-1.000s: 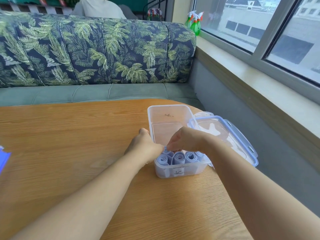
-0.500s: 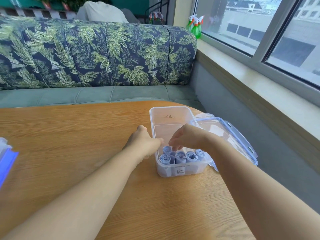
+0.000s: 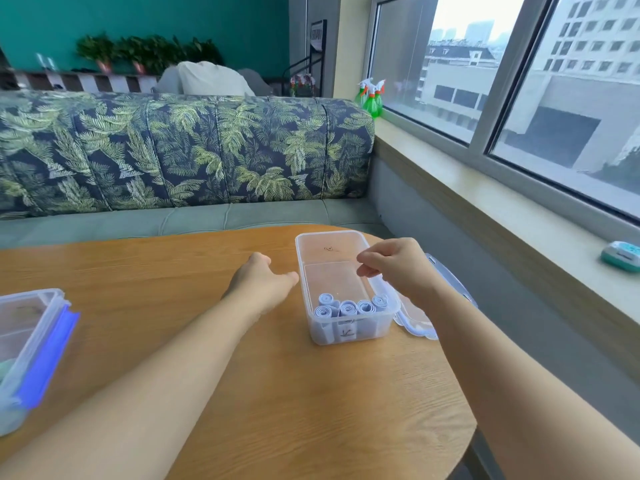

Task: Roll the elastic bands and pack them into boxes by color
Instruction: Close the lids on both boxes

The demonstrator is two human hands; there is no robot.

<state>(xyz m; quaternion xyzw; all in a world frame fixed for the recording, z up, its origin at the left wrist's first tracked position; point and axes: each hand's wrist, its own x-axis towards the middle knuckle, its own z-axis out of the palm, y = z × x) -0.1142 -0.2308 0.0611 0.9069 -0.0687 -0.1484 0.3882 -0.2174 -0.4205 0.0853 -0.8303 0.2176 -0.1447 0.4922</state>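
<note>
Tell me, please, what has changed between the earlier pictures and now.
Both hands have drawn away from the rolled lilac bands. The right hand has lifted to hover over the empty far half of the clear box, fingers loosely curled, holding nothing. The left hand has pulled back to the left of the box, fingers open. The bands, the box and the lid beside it stayed put.

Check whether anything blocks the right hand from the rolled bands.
Nothing visible does. The right hand is above the open box; the lid lies aside, and the rolled bands sit uncovered at its near end.
</note>
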